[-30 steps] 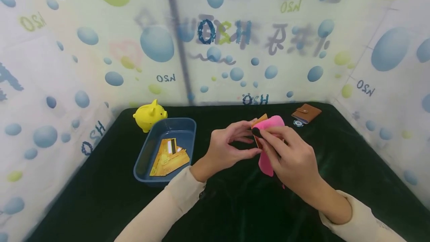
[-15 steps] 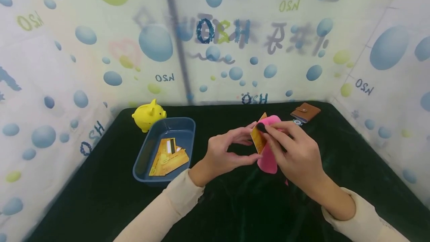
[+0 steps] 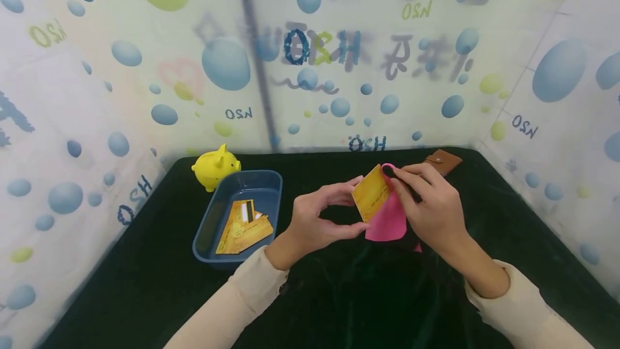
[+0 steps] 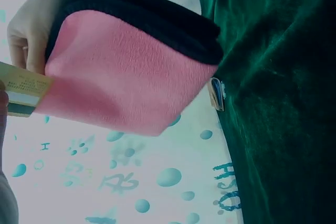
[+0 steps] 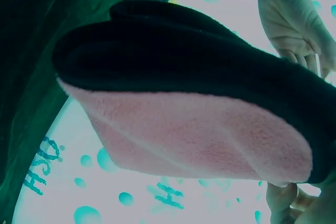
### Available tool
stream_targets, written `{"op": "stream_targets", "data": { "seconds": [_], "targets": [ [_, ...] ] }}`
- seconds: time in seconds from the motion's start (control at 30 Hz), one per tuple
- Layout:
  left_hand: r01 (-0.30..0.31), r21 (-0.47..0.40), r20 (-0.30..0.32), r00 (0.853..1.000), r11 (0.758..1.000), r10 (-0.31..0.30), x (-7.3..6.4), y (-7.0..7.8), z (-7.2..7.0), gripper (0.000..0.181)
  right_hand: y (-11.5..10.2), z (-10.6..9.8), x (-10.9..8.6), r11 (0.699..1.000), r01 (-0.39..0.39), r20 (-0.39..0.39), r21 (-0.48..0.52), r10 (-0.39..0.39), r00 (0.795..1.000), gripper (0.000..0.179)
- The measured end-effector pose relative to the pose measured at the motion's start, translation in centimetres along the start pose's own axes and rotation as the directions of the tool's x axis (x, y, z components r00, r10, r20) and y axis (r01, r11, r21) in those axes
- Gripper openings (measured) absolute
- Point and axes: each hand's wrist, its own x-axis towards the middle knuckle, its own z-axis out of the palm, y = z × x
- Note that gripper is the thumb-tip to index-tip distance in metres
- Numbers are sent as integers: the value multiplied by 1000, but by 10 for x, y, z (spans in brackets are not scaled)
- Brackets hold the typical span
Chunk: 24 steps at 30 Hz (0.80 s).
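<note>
Held up over the dark green cloth, a gold bank card point(image 3: 370, 195) is pinched along its edges by the left hand point(image 3: 322, 211), thumb below and fingers above. The right hand point(image 3: 433, 203) grips a folded cloth, pink on one side and black on the other; the pink cloth point(image 3: 389, 222) lies against the card's right part. In the left wrist view the card point(image 4: 23, 90) shows its striped back beside the pink cloth point(image 4: 121, 72). From the right wrist, the cloth point(image 5: 199, 135) fills the middle and the left hand point(image 5: 294, 19) appears at upper right.
To the left stands a blue tray point(image 3: 259, 185) with several gold cards point(image 3: 244, 230) in it. A yellow piggy bank point(image 3: 215, 168) is just behind it. At the back right lies a brown wallet point(image 3: 445, 161), partly behind the right hand. Printed curtains surround the table.
The right hand and cloth have shifted right across the card, uncovering more of its gold face. The card has turned toward the head camera, and the left hand has moved slightly left.
</note>
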Motion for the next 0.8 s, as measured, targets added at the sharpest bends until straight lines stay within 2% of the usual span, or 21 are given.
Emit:
{"op": "stream_targets", "data": {
  "seconds": [0.1, 0.23, 0.33, 0.43, 0.53, 0.67, 0.8],
  "targets": [
    [86, -87, -7, 996, 992, -87, -2, -1, -3, 56, 2, -1, 0, 999, -41, -1, 26, 41, 999, 32],
    [204, -213, -19, 977, 955, -213, -3, 1, -5, 67, 1, -1, -2, 997, -55, -18, 47, 56, 998, 35],
    [239, -275, -44, 965, 931, -260, -4, 2, -5, 59, -1, -1, -2, 997, -54, -22, 55, 56, 998, 36],
    [240, -307, -81, 958, 921, -276, -4, 2, -4, 52, -2, -2, -1, 996, -60, -8, 67, 61, 998, 35],
    [240, -307, -105, 953, 921, -283, -5, 1, -4, 50, -4, -3, 0, 995, -62, -3, 82, 62, 998, 35],
    [249, -247, -133, 949, 937, -287, -7, 1, -5, 38, -5, -4, 0, 993, -65, -14, 102, 67, 998, 35],
    [285, -167, -183, 932, 944, -314, -9, 1, -7, 31, -5, -4, 0, 989, -78, -9, 125, 80, 997, 34]
  ]
}}
